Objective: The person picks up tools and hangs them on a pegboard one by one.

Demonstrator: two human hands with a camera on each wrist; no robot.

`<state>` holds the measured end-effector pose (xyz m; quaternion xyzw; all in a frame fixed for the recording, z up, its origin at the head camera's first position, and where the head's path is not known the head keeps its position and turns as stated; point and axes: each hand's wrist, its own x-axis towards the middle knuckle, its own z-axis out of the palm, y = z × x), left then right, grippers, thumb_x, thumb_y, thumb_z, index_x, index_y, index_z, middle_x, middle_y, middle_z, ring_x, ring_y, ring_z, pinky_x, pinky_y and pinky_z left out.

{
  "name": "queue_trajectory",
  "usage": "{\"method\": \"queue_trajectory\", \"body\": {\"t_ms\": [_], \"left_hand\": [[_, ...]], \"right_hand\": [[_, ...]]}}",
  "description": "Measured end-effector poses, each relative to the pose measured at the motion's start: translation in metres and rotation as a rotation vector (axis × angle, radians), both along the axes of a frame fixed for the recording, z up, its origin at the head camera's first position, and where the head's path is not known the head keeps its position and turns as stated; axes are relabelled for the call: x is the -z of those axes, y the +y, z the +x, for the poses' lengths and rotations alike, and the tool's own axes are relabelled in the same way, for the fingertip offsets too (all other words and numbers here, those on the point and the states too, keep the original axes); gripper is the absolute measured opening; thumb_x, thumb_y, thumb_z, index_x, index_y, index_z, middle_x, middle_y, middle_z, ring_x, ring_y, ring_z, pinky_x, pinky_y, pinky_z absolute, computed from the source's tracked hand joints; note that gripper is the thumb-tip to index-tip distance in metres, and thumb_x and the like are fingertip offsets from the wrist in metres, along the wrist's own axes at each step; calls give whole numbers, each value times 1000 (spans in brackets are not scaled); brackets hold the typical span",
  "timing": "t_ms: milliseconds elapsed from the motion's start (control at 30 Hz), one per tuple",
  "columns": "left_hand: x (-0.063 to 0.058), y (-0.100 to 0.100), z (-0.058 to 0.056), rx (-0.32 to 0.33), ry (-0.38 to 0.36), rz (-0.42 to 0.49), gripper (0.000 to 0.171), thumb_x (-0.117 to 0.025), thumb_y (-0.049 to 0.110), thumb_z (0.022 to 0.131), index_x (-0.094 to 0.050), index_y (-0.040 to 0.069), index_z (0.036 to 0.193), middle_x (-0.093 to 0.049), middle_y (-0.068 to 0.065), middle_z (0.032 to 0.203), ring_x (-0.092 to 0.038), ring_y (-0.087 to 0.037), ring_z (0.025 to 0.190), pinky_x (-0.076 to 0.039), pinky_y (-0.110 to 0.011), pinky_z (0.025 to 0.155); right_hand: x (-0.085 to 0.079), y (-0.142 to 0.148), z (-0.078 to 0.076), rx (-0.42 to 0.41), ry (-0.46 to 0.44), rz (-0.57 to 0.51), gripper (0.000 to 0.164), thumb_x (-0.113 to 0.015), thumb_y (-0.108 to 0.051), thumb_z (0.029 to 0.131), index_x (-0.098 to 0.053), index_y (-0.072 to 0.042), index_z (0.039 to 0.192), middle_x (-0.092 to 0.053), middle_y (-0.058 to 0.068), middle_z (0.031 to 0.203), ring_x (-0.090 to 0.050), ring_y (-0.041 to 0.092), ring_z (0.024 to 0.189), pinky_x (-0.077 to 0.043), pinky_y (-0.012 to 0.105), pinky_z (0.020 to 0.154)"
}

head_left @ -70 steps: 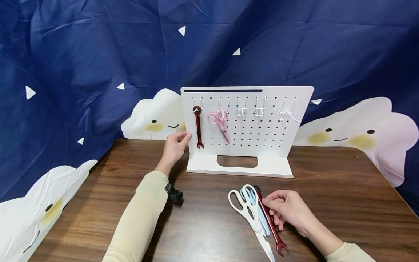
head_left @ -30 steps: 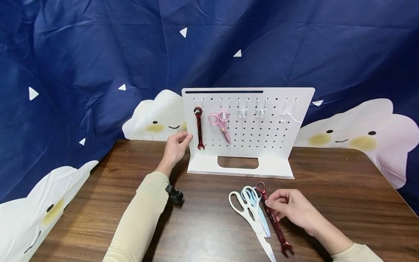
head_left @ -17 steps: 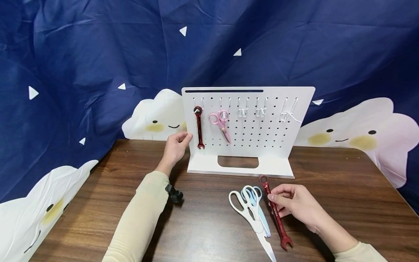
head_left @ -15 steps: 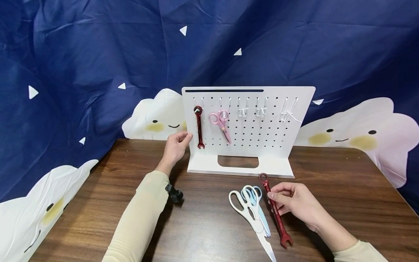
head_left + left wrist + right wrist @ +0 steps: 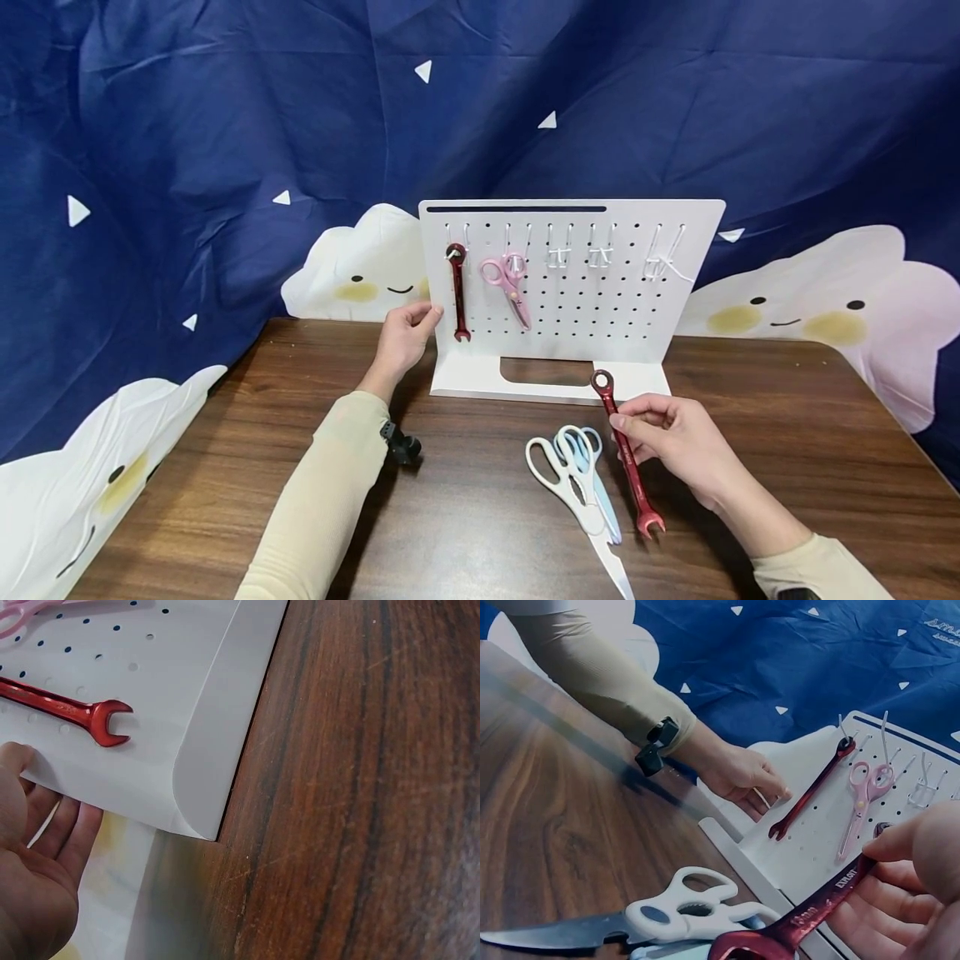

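My left hand (image 5: 405,335) pinches the left edge of a white pegboard (image 5: 600,348), thumb in front and fingers behind, as the left wrist view shows. My right hand (image 5: 681,437) grips a dark red combination wrench (image 5: 630,463) by its shank, ring end up towards the board's base, open end down, raised over the table. A similar red wrench (image 5: 460,296) hangs from the leftmost hook. Pink scissors (image 5: 513,295) hang beside it by one handle loop. White kitchen scissors (image 5: 591,518) lie on the table, left of the held wrench, partly over light blue scissors (image 5: 606,503).
Wire hooks (image 5: 558,257) without tools stick out from the board's middle, and another white hook (image 5: 657,267) at the right looks crooked. The brown wooden table (image 5: 465,500) carries everything. A blue curtain with clouds (image 5: 825,308) stands close behind.
My right hand has lifted the red wrench off the table, away from the scissors, and moved it up towards the pegboard's base. My left hand has stayed at the board's edge.
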<state>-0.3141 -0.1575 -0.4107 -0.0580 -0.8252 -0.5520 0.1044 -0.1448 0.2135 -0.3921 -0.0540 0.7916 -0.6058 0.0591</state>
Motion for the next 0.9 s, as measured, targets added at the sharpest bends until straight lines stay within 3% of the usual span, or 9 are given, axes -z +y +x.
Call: {"method": "queue_trajectory", "body": {"t_ms": [233,533,900], "left_hand": [[0,-1,1,-10,-12,-2,32,-66,24,109,-77,-1,127,-80,-20,118,-67,-19,99,-53,-29,90],[1,-1,2,-8,-19,4,33,-66,25,110,-77,-1,128,-79,-20,121,-68,-20,102,-54,-34,94],[-1,1,1,-4,3,4,31,-67,21,109,-77,-2,126,-79,-22,120,-69,-25,107,-54,-32,94]], "right_hand": [[-7,-5,-6,41,52,-40,18,-71,-7,103,-71,10,109,-77,-6,84,-71,11,68,-63,32,65],[-18,-13,-13,97,86,-95,3,-73,-6,102,-76,-5,102,-74,-8,80,-71,11,66,-62,31,63],[-34,-25,-19,148,142,-145,13,-75,-7,101,-79,-18,94,-73,-9,77,-69,5,68,-60,25,64]]}}
